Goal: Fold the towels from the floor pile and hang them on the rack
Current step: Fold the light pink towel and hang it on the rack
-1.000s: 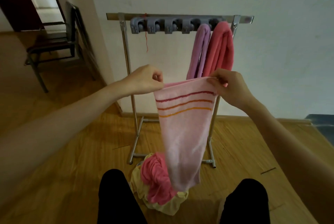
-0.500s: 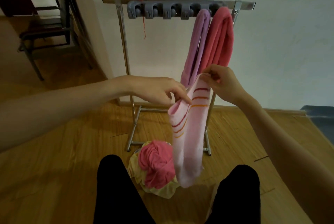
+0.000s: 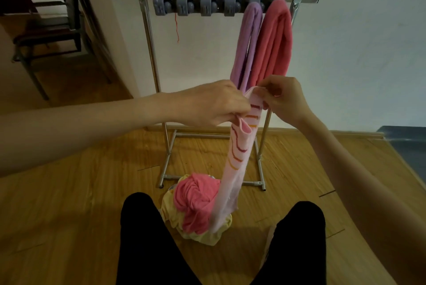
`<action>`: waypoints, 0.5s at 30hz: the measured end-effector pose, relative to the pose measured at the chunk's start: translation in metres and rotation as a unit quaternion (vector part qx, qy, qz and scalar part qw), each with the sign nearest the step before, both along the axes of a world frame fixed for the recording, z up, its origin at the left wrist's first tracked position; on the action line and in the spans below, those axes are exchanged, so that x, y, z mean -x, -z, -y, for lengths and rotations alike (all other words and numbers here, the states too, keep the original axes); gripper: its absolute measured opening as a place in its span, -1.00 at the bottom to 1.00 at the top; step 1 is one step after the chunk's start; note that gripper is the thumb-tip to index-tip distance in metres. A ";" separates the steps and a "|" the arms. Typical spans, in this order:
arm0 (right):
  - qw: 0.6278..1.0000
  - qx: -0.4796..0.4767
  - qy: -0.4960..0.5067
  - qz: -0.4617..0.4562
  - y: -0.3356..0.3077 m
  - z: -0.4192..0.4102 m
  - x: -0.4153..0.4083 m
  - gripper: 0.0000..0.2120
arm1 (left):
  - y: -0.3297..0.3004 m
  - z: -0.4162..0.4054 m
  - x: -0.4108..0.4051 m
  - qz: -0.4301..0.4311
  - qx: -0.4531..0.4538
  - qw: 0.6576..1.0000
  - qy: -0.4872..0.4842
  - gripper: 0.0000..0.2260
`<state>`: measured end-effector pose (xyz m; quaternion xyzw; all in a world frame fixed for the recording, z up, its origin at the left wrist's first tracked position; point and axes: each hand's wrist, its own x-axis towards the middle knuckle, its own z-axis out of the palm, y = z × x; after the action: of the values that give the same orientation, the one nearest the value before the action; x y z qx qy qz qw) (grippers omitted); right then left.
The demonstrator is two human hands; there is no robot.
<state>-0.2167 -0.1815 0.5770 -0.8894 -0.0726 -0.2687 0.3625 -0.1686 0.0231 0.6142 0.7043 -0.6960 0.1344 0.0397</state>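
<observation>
While both hands met in front of the rack, the left hand (image 3: 217,106) pinched one top edge of the striped towel (image 3: 237,153) and the right hand (image 3: 284,100) pinched the other, fingers curled round the cloth, the two grips almost touching. Towel pale pink with red and orange stripes near the top, folded lengthwise into a narrow band. It hung straight down from the hands; lower end reached the pile on the floor.

Pile (image 3: 198,206): a crumpled pink towel on top of a pale yellow one, lying on the wooden floor (image 3: 80,204) just in front of the rack's base and between the person's knees (image 3: 143,227), which were in black trousers.

Rack (image 3: 147,54): metal frame, wooden top bar, standing against a white wall (image 3: 357,54). A row of grey clips (image 3: 196,7) was fixed under the bar. Two folded towels hung side by side at the right end: a purple towel (image 3: 249,43) and, right of it, a coral towel (image 3: 275,40), touching each other. Their lower ends sat just behind the hands. A red thread (image 3: 176,24) dangled from the bar near the left clips.

Far left, well apart from the rack, a dark chair (image 3: 53,29) stood by a doorway.
</observation>
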 end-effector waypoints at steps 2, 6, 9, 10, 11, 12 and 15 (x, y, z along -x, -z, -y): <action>0.998 -0.054 -0.012 -0.004 -0.002 -0.002 0.003 -0.96 | 0.001 -0.001 -0.003 0.009 0.038 0.999 -0.026 -0.88; 0.990 -0.133 -0.053 -0.003 -0.007 -0.008 0.011 -0.93 | 0.002 -0.003 -0.011 -0.033 0.123 0.988 -0.087 -0.82; 0.986 -0.140 -0.086 -0.003 -0.009 -0.013 0.014 -0.89 | 0.007 -0.001 -0.017 -0.052 0.160 0.976 -0.142 -0.69; 0.986 -0.140 -0.094 -0.004 -0.010 -0.014 0.014 -0.89 | 0.009 -0.001 -0.017 -0.051 0.174 0.972 -0.149 -0.68; 0.984 -0.144 -0.101 -0.005 -0.010 -0.015 0.015 -0.90 | 0.011 0.000 -0.017 -0.050 0.188 0.969 -0.154 -0.67; 0.983 -0.149 -0.109 -0.007 -0.011 -0.016 0.016 -0.89 | 0.012 0.000 -0.016 -0.053 0.202 0.965 -0.158 -0.65; 0.976 -0.174 -0.129 -0.026 -0.012 -0.018 0.019 -0.85 | 0.014 0.002 -0.013 -0.058 0.229 0.957 -0.166 -0.63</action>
<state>-0.2354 -0.1637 0.5886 -0.8028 -0.1297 -0.2047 0.5448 -0.1553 0.0212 0.6000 0.7888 -0.5159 0.2536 0.2177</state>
